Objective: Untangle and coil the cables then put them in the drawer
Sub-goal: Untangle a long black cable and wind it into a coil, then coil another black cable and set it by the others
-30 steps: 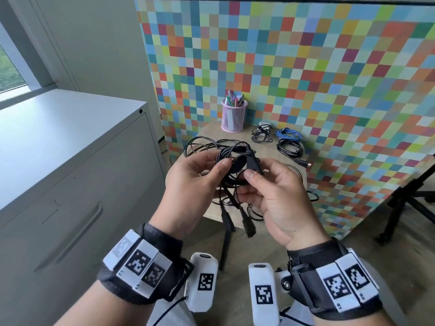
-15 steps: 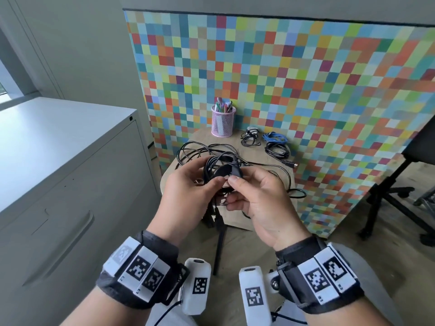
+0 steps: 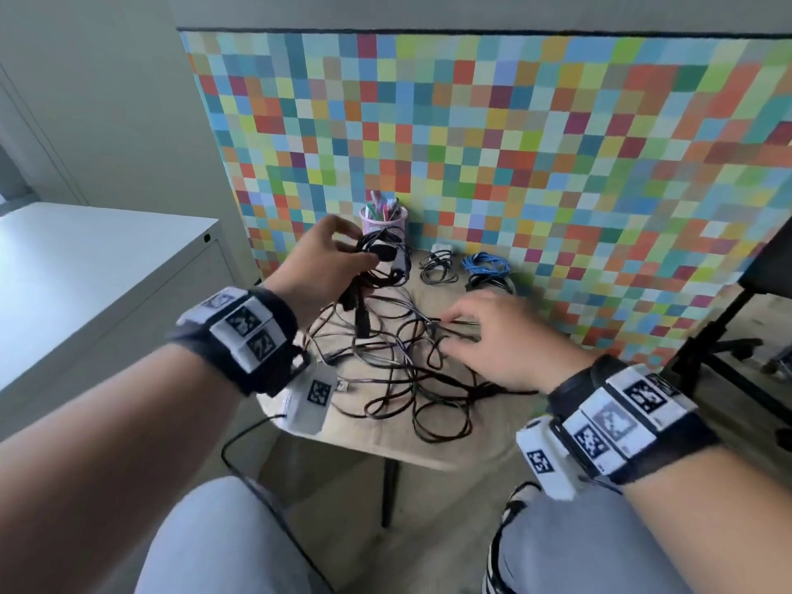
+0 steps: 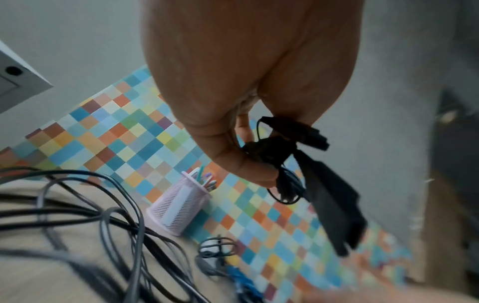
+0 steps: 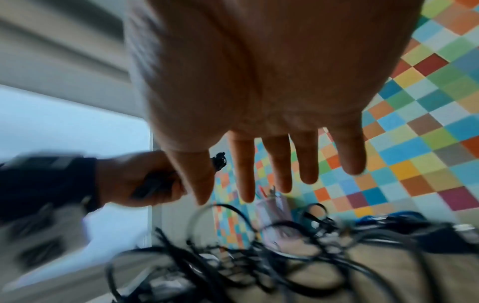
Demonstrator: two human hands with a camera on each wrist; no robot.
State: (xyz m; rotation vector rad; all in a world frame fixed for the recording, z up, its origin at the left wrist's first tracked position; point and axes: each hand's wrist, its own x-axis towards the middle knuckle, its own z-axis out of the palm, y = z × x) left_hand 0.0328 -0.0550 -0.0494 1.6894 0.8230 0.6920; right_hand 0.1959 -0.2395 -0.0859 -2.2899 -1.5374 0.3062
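Observation:
My left hand (image 3: 355,250) is raised over the back of the small wooden table (image 3: 385,439) and pinches a coiled black cable bundle (image 3: 383,261) between thumb and fingers; two plug ends dangle below it. The left wrist view shows the same coiled bundle (image 4: 279,151) with a black strap hanging from it. My right hand (image 3: 448,332) hovers low over the tangle of loose black and grey cables (image 3: 398,375), fingers (image 5: 274,164) straight and spread, holding nothing. The tangle (image 5: 259,258) lies just below those fingers.
A grey-black coil (image 3: 437,267) and a blue coil (image 3: 486,265) lie at the table's back, beside a pink mesh pen cup (image 3: 383,218). A white drawer cabinet (image 3: 107,293) stands left, its fronts closed. A checkered panel backs the table; a chair base (image 3: 728,349) is right.
Both hands held the coiled bundle near my chest. Now only my left hand holds it, moved out over the table's back, and my right hand has let go and reached to the tangle.

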